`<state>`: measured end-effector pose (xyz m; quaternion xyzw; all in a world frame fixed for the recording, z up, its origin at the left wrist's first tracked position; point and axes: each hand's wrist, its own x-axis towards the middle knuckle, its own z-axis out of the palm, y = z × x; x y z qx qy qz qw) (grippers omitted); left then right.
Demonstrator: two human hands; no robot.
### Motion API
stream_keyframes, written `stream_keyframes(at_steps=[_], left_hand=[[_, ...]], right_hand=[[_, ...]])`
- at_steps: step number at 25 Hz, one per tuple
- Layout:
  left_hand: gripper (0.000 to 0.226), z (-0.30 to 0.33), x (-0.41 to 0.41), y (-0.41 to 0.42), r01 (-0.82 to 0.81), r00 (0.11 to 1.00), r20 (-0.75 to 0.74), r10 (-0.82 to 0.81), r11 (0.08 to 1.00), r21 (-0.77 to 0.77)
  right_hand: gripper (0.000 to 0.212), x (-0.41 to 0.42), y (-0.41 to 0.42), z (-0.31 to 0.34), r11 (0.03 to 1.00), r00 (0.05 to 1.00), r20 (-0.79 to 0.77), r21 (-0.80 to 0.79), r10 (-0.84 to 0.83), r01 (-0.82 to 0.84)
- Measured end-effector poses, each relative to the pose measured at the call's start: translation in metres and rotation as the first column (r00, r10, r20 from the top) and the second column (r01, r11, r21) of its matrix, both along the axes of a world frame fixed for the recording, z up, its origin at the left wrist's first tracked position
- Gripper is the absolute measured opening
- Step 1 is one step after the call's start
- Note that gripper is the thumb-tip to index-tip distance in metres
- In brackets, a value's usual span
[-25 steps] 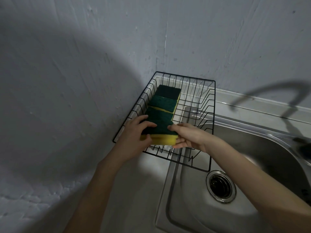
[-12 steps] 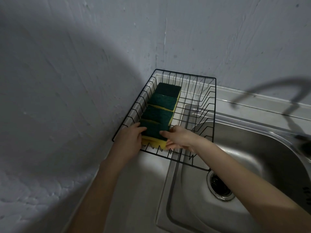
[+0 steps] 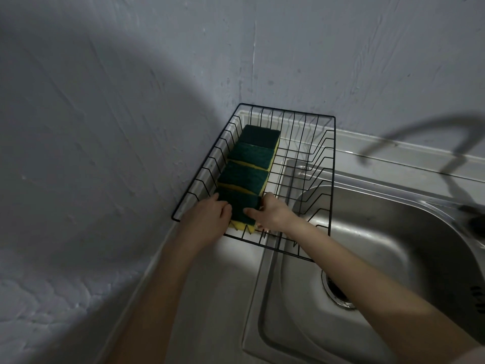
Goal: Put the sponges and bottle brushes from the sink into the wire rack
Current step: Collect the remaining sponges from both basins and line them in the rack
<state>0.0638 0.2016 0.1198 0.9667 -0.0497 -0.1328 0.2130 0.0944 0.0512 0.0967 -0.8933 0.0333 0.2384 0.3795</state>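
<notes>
A black wire rack (image 3: 332,164) stands in the corner, half over the steel sink (image 3: 393,248). Several yellow sponges with dark green scouring tops lie in a row along its left side. The nearest sponge (image 3: 242,207) rests low inside the rack's front end. My left hand (image 3: 207,222) grips its left side and my right hand (image 3: 273,215) grips its right side. The sponge behind it (image 3: 242,177) overlaps the others (image 3: 252,155) toward the back wall. No bottle brush is in view.
Grey plastered walls close in on the left and behind the rack. The sink drain (image 3: 338,292) lies below my right forearm. A dark object (image 3: 475,222) sits at the sink's right edge. The rack's right half holds nothing.
Both hands have lowered the nearest sponge from above the rack's front rim down into the rack, in line with the other sponges. The view has shifted slightly down.
</notes>
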Motion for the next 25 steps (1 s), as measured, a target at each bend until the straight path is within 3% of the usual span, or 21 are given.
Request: stream_keyframes(at_steps=[7,11,16,25], left_hand=[[0.036,0.004,-0.001,0.000,-0.048,0.999,-0.001,0.048,0.996,-0.070],[0.033,0.013,-0.011,-0.001,-0.064,0.994,0.080,0.072,0.993,-0.094],[0.038,0.030,-0.033,-0.010,-0.060,0.977,0.197,0.081,0.992,-0.112],[0.034,0.059,-0.074,-0.061,-0.089,0.911,0.383,0.154,0.979,-0.182]], right_hand=[[0.056,-0.002,0.000,0.007,0.990,0.997,0.032,-0.128,0.067,-0.062],[0.059,-0.009,-0.003,0.024,0.986,0.990,0.101,-0.146,0.096,-0.081],[0.066,-0.036,-0.017,0.048,0.972,0.938,0.300,-0.204,0.173,-0.115],[0.053,-0.091,-0.077,0.062,0.956,0.848,0.471,-0.265,0.244,-0.128]])
